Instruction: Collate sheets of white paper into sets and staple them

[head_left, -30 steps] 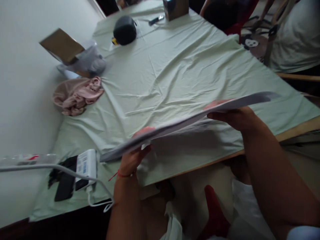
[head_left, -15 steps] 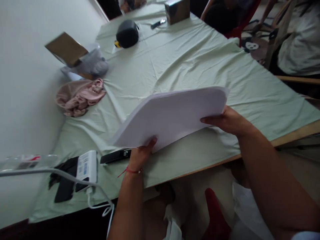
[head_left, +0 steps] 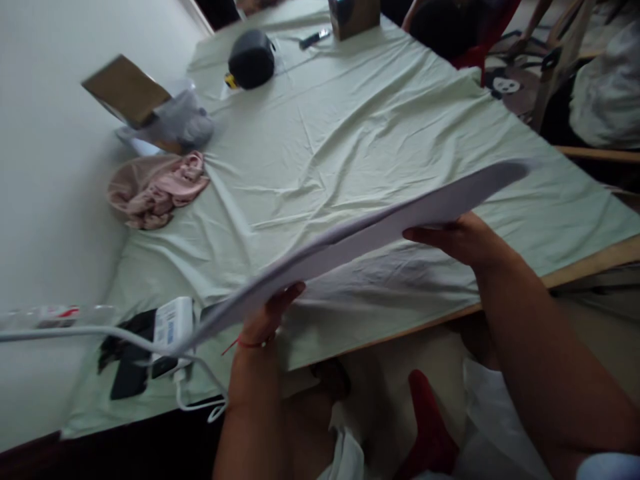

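Between my two hands a stack of white paper (head_left: 350, 243) is held above the near edge of the table, seen almost edge-on, its far right corner blurred. My left hand (head_left: 273, 310), with a red string at the wrist, grips the stack's lower left side, thumb on the near face and fingers hidden behind. At the lower right side, my right hand (head_left: 457, 240) pinches the sheets, its thumb lying along the near face. The cloth under the stack carries its shadow. A dark device beside my left hand is mostly covered by the paper.
A pale green cloth (head_left: 280, 180) covers the table. Left are a white power bank (head_left: 174, 323) with a cable, a black phone (head_left: 131, 380), a pink cloth (head_left: 165, 190) and a cardboard box (head_left: 125, 90). Farther back sit a black case (head_left: 251, 59) and another box (head_left: 354, 19). People sit at right.
The paper stack has tilted from showing its broad face to nearly edge-on, its right end swinging farther right. My left hand has shifted slightly left and down; both hands keep their grip.
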A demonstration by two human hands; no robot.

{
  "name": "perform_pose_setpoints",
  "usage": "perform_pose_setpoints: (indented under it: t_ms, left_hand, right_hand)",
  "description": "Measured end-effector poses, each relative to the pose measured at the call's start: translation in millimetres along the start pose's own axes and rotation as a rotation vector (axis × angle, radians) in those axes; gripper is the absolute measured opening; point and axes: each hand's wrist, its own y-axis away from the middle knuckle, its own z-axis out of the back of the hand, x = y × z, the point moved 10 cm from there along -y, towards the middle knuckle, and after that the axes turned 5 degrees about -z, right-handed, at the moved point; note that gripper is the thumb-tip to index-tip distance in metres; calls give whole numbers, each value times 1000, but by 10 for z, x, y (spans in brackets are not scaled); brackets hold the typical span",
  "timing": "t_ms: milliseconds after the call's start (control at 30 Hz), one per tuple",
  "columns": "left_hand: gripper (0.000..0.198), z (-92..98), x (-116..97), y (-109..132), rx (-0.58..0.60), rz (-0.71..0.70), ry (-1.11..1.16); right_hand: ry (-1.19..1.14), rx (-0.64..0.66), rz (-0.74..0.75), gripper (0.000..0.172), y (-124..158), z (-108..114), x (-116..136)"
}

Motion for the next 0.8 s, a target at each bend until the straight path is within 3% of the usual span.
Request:
perform_pose_setpoints:
  t_ms: [33, 100, 167, 267, 367, 500, 600, 800]
  left_hand:
    - [31, -26, -19, -13, 24, 2, -48]
    - [32, 33, -71, -29, -55, 3, -103]
    - [43, 43, -77, -20, -103, 32, -4]
    - [57, -87, -8, 13, -43, 123, 213]
    - [53, -143, 32, 36, -17, 162, 272]
    - [41, 1, 48, 0, -81, 79, 251]
    - [24, 100, 80, -68, -85, 10, 114]
    - [31, 98, 20, -143, -84, -50, 37]
  right_hand:
    - [17, 13, -2, 32, -12, -7, -16]
    - [32, 7, 9, 30, -38, 4, -35]
    - [17, -14, 26, 31, -56, 24, -42]
    - [-6, 30, 12, 34, -67, -20, -81]
    - [18, 118, -29, 30, -65, -111, -143]
    - [29, 59, 26, 27, -82, -56, -99]
    - [82, 88, 37, 24, -101, -85, -91]
    - [92, 118, 56, 21, -68, -83, -50]
